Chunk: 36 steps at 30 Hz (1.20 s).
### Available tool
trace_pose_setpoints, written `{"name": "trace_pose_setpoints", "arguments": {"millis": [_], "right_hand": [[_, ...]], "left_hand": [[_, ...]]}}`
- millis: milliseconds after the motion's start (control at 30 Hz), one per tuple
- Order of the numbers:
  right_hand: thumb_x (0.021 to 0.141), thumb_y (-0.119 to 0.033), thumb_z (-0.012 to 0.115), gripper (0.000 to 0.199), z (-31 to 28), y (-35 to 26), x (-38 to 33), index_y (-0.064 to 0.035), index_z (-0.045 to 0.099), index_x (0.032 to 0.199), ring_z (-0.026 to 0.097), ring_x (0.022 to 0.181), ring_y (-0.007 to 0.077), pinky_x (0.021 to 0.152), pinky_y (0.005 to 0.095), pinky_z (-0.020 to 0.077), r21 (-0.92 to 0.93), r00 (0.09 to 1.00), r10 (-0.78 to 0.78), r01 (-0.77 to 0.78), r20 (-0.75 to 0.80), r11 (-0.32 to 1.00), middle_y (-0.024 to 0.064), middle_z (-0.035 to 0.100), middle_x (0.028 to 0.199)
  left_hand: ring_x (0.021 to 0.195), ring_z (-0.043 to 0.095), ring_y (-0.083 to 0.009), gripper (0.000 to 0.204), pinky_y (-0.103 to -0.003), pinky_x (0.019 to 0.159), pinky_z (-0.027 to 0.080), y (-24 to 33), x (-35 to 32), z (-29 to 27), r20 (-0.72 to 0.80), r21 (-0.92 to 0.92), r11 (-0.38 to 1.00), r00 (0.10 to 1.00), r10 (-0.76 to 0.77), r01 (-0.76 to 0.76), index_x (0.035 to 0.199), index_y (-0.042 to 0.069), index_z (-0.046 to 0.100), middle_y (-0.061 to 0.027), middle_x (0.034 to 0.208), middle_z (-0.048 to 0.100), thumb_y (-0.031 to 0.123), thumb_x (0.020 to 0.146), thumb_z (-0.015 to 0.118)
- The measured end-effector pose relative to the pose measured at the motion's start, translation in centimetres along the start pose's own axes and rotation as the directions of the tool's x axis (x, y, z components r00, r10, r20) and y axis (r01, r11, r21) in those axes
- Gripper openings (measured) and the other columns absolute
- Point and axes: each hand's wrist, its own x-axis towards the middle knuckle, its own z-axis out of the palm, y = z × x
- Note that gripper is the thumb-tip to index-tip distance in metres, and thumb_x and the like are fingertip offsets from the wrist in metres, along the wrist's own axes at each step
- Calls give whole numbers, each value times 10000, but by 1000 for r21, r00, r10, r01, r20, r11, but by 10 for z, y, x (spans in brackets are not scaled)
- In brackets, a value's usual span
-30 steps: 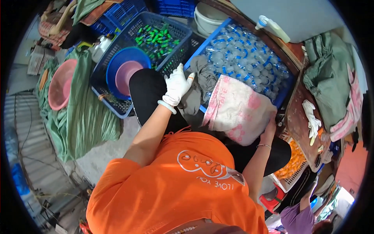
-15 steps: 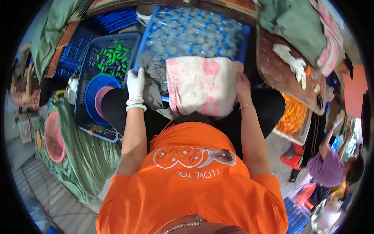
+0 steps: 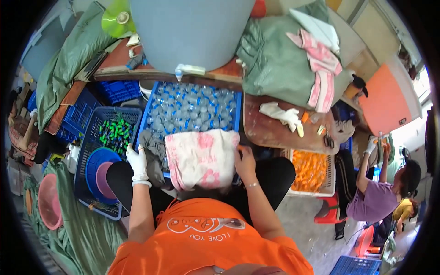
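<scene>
A blue crate point(image 3: 239, 103) full of small clear bottles with blue bands point(image 3: 190, 107) stands in front of me, between my knees. My left hand point(image 3: 137, 163), in a white glove, is closed on the crate's near left rim. A folded white towel with pink patterns point(image 3: 199, 158) covers the crate's near part. Beside the towel's right edge my bare right hand point(image 3: 245, 162) is closed at the crate's right rim; its fingertips are partly hidden. Crumpled grey cloth point(image 3: 155, 149) lies between my left hand and the towel.
Left of me are a basket point(image 3: 83, 192) of green-capped pieces, a blue basin point(image 3: 94, 172) and a pink basin point(image 3: 49, 201). A board point(image 3: 270, 133) with a white glove point(image 3: 282, 114) and scissors point(image 3: 328, 141) adjoins on the right, above orange pieces point(image 3: 309, 169). A co-worker point(image 3: 373, 195) sits farther right.
My view has tipped up, bringing the large grey tub and the bench beyond the crate into sight. Both hands stay at the crate's sides, and the towel still lies over its near part.
</scene>
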Motion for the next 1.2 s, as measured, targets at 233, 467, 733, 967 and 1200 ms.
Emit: {"name": "trace_pose_setpoints", "arguments": {"millis": [233,467,733,967,1200], "right_hand": [[913,-89,552,154,-47,-105,-1,25,633,976,605,782,116,728,261,493,453,872,-74,-178,484,874,57,656,883],[924,-68,535,170,8,-132,-12,29,605,1045,636,822,155,734,276,490,381,649,-316,43,692,924,101,666,898],[919,-55,530,153,37,-160,-22,4,611,1034,642,803,201,712,293,487,364,484,-427,223,764,904,123,653,887],[912,-49,534,147,47,-169,-23,6,612,1023,644,787,224,698,301,488,293,460,-377,246,804,924,138,643,872],[910,-46,534,141,45,-162,-30,12,613,1011,643,778,228,688,298,486,194,485,-270,203,831,960,146,641,865]], "left_hand": [[984,598,-305,326,-375,879,454,111,-24,-82,165,-344,936,975,146,-82,1098,-12,606,-188,1023,637,172,837,546],[900,593,-306,205,-386,817,465,89,-70,-128,139,-458,835,904,405,-304,990,38,625,-137,936,628,138,821,569],[927,597,-274,175,-341,837,457,-42,-42,-200,-335,-260,964,942,-33,-59,1007,24,614,-133,970,624,82,850,562],[1039,580,-252,390,-345,876,439,-272,-16,-130,84,-491,506,617,-783,709,1108,-75,576,-214,1095,605,214,847,596],[1020,581,-265,495,-365,876,431,-333,-10,-92,168,-285,174,227,-959,943,1203,-15,550,-156,1175,585,224,770,534]]}}
